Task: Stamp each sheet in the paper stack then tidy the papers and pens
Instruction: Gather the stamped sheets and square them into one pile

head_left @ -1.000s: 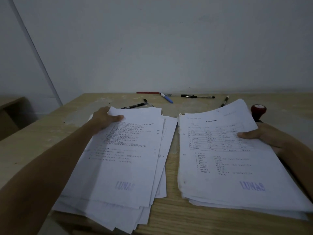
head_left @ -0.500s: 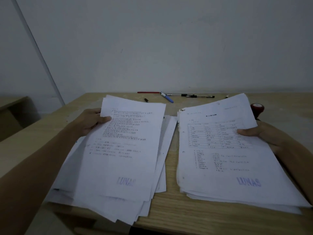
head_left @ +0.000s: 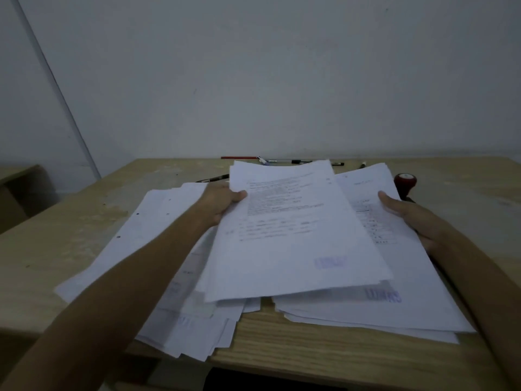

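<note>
Two hands: the left hand (head_left: 222,203) pinches a lifted sheaf (head_left: 293,238), the right hand (head_left: 408,215) grips the right stack (head_left: 408,277)

I can't read motion-blurred print on lifted sheets (head_left: 284,235); they hide most pens (head_left: 282,160); stamp (head_left: 405,183) base hidden behind right stack (head_left: 408,277).

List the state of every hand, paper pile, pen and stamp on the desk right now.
left hand: grips a lifted bundle of sheets.
lifted sheets: stamped, raised over the gap between the piles.
right hand: thumb on top of the right pile.
right pile: fairly squared, top sheet stamped.
left pile: fanned out, untidy.
pens: scattered by the wall.
stamp: standing, handle up.
</note>
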